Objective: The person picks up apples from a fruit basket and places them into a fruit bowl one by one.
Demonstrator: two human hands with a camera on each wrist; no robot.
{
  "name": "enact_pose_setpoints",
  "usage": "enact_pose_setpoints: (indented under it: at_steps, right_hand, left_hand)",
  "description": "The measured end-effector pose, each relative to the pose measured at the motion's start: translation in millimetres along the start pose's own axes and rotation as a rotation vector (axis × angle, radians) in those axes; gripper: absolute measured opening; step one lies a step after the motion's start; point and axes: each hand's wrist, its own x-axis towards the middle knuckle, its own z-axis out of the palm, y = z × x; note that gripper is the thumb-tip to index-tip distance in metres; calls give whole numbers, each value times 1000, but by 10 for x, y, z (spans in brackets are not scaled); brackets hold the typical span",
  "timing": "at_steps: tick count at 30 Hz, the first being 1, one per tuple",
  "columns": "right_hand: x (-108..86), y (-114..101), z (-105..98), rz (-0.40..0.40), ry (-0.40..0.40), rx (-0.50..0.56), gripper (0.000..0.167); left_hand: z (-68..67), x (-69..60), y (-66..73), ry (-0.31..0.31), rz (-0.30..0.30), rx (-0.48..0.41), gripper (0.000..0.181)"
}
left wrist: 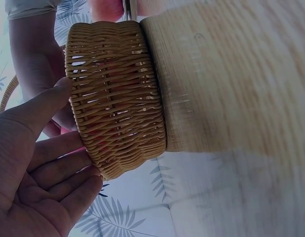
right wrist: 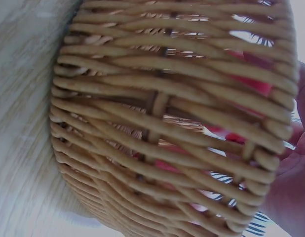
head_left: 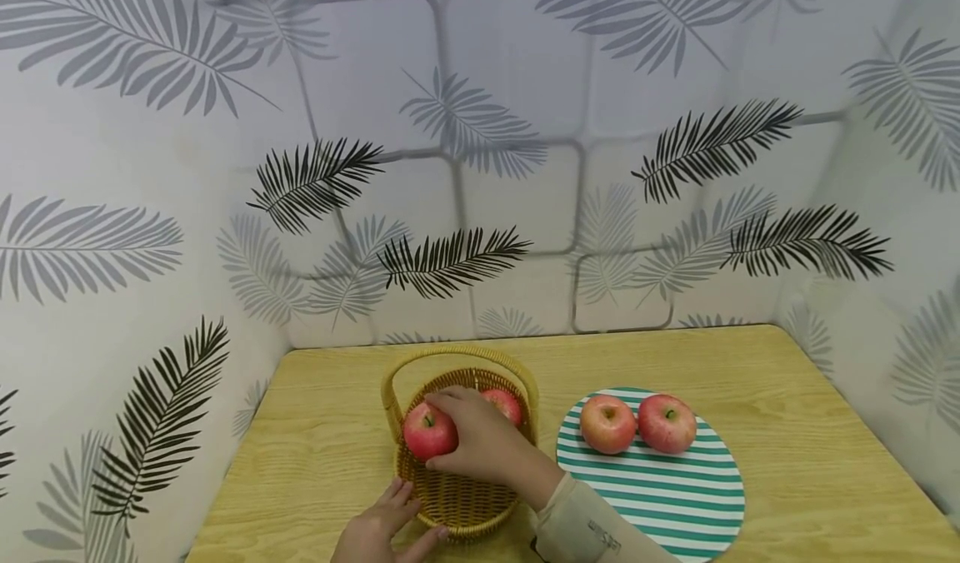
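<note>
A brown wicker basket (head_left: 459, 509) with an arched handle stands on the table. My right hand (head_left: 480, 436) reaches over its rim and grips a red apple (head_left: 430, 432) at the basket's left side. Behind that hand a second apple (head_left: 502, 406) shows partly inside the basket. My left hand (head_left: 380, 525) is at the basket's front left, its fingers extended. In the left wrist view the left hand's (left wrist: 49, 168) fingertips and thumb touch the rim. Through the weave in the right wrist view, red patches show, and part of the right hand (right wrist: 290, 192) appears beyond.
Right of the basket lies an oval placemat (head_left: 652, 505) with green and white stripes. Two apples, a paler one (head_left: 607, 424) and a redder one (head_left: 667, 423), sit side by side near its far edge. A leaf-patterned wall (head_left: 517, 205) borders the wooden table (head_left: 322, 413).
</note>
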Motion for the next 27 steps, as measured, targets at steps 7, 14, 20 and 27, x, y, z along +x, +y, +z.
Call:
enact_pose_setpoints:
  at_steps: [7, 14, 20, 27]
  right_hand:
    - [-75, -19, -43, -25, 25, 9, 77]
    - [-215, -97, -141, -38, 31, 32, 77]
    - [-359, -128, -210, -83, 68, 21, 78]
    - [-509, -125, -275, -109, 88, 45, 78]
  left_hand:
    - [2, 4, -13, -16, -5, 2, 59]
    - [15, 3, -8, -1, -6, -14, 59]
    - [13, 9, -3, -32, -38, -4, 62]
    - [14, 12, -20, -21, -27, -11, 63]
